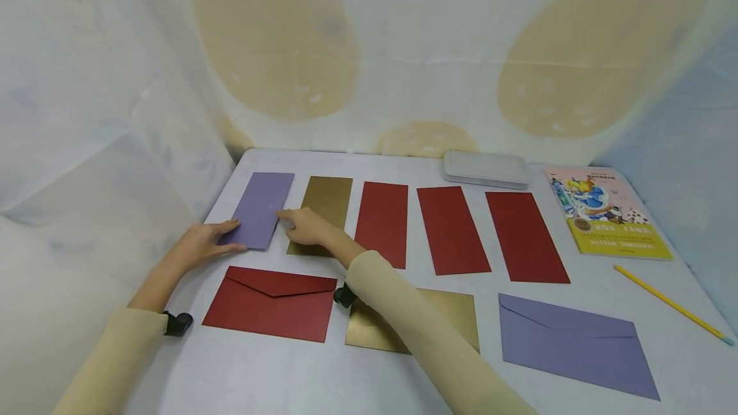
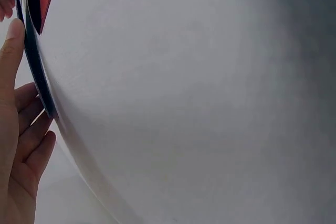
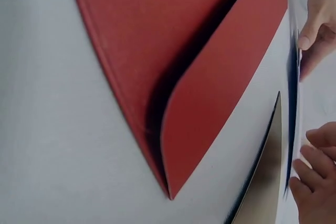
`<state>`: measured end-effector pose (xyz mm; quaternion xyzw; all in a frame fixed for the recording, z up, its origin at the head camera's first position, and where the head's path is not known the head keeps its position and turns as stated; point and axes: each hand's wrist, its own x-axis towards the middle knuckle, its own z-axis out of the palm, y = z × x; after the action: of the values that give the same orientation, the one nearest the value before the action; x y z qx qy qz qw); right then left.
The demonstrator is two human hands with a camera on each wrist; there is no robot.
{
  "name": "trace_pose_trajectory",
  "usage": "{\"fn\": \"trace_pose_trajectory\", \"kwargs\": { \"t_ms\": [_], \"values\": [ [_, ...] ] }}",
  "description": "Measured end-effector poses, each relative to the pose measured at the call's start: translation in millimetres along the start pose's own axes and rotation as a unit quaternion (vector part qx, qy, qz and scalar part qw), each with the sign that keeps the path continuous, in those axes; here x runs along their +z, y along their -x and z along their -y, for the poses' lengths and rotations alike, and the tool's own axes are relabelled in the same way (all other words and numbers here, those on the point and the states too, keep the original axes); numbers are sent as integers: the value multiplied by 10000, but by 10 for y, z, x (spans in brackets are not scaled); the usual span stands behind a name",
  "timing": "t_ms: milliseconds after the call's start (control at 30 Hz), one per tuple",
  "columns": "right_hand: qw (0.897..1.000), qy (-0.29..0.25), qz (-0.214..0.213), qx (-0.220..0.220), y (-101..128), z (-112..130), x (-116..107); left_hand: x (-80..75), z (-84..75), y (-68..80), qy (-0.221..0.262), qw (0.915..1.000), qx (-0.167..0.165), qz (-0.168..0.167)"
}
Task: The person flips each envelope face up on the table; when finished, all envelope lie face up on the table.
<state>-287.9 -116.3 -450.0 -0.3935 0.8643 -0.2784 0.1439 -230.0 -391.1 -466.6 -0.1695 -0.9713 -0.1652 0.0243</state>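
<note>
A plain purple envelope (image 1: 261,207) lies at the far left of the table, first in a row of envelopes. My left hand (image 1: 198,245) is at its near-left corner, straight fingers along the left side and the thumb by the near edge. In the left wrist view, the thumb (image 2: 14,31) meets the envelope, seen nearly edge-on, with the other fingers behind its corner. My right hand (image 1: 311,226) reaches over the gold envelope (image 1: 331,194), its index finger extended to the purple envelope's right edge. In the right wrist view, both hands flank that envelope, the right hand's fingers (image 3: 310,166) loosely bent.
Three red envelopes (image 1: 382,223) continue the row. Nearer lie a flap-up red envelope (image 1: 277,312), a gold one (image 1: 450,312) partly under the right sleeve, and another purple envelope (image 1: 576,348). A pale flat case (image 1: 485,168), a book (image 1: 605,210) and a yellow pencil (image 1: 671,304) are at the right.
</note>
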Motion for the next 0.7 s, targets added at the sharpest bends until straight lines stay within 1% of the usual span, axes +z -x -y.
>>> {"fn": "trace_pose_trajectory", "kwargs": {
  "t_ms": [67,167,233,367,533,633,700],
  "values": [
    [9999,-44,-128,15,-8,-12,6,-3,5,8,-25,10000,13,-26],
    [9998,-44,-199,41,-22,-24,11,-11,4,23,5,9999,29,-104],
    [9996,-147,-206,79,-33,-28,6,-20,-11,33,60,9998,47,-164],
    [9980,-534,-249,241,-66,-29,-19,-28,-46,42,115,9996,111,-225],
    [9916,-1142,-436,432,-103,-19,-64,-11,-73,53,114,9996,207,-180],
    [9897,-1297,-437,423,-113,-10,-88,-7,-71,65,152,9995,220,-152],
    [9907,-1249,-372,380,-116,-6,-96,-8,-70,73,162,9996,207,-141]
  ]
}}
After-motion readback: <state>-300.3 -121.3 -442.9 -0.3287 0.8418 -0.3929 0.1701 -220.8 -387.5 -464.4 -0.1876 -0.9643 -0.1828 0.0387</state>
